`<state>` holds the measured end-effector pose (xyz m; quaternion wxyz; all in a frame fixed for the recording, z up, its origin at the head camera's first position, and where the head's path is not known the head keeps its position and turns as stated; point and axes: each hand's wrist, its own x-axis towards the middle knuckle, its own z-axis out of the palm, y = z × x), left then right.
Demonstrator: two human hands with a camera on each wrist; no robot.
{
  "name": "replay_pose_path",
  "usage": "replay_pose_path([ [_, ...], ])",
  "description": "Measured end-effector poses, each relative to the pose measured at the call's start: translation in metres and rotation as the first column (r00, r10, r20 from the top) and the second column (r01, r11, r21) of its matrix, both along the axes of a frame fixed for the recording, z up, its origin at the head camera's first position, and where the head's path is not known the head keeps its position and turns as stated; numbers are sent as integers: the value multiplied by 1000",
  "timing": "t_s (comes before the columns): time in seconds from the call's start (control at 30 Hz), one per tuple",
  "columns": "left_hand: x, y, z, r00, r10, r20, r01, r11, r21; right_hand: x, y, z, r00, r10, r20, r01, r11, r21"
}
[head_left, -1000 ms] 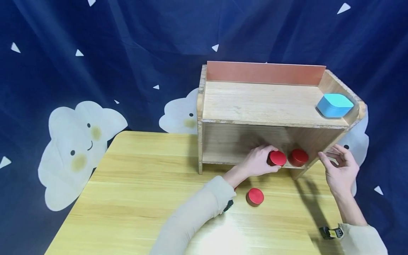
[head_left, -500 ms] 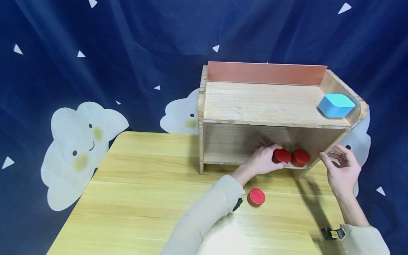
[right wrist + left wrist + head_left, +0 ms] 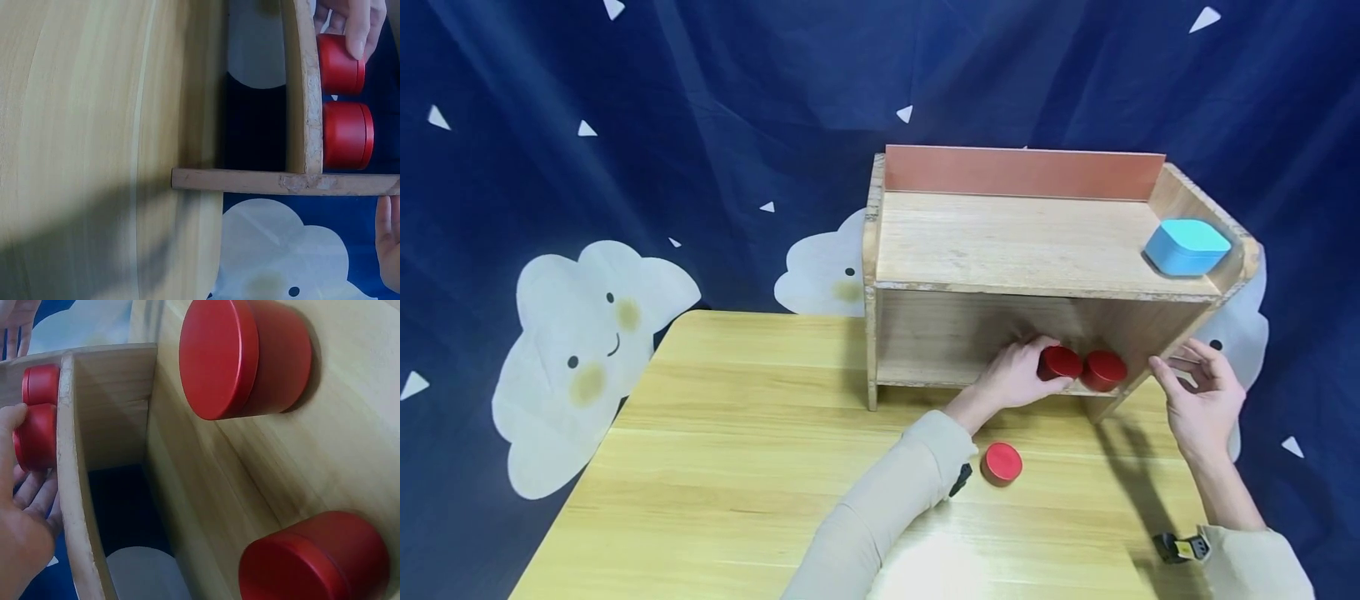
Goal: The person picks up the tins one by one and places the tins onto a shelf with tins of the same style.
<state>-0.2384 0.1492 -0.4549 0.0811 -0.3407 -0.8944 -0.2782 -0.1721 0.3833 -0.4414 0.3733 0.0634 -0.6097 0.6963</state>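
Nearest, we find one red tin [image 3: 1002,465] on the table [image 3: 722,467] and, in the left wrist view, a second tin [image 3: 312,565] there. Beyond, we record the right hand [image 3: 1206,400] beside the shelf unit's right panel [image 3: 1127,325], fingers loosely bent, holding nothing. The left hand [image 3: 1013,373] grips a third tin [image 3: 1060,363] at the lower shelf [image 3: 917,372], just left of a fourth tin [image 3: 1103,372]. Farther, a blue box [image 3: 1186,250] sits on the upper shelf [image 3: 1000,242].

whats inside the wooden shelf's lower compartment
A round red tin gripped by the left hand, another round red tin to its right. The hand and tins hide some of the board.
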Motion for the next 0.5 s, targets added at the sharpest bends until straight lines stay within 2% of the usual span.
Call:
replay_pose_path([
  [0.17, 3, -7, 2, 999, -5, 34, 3, 999, 36, -1, 0, 0, 1000, 4, 1, -4, 1000, 2],
  [0.5, 10, -28, 9, 1000, -28, -2, 28, 999, 36, 0, 1, -1, 1000, 4, -9, -4, 1000, 2],
])
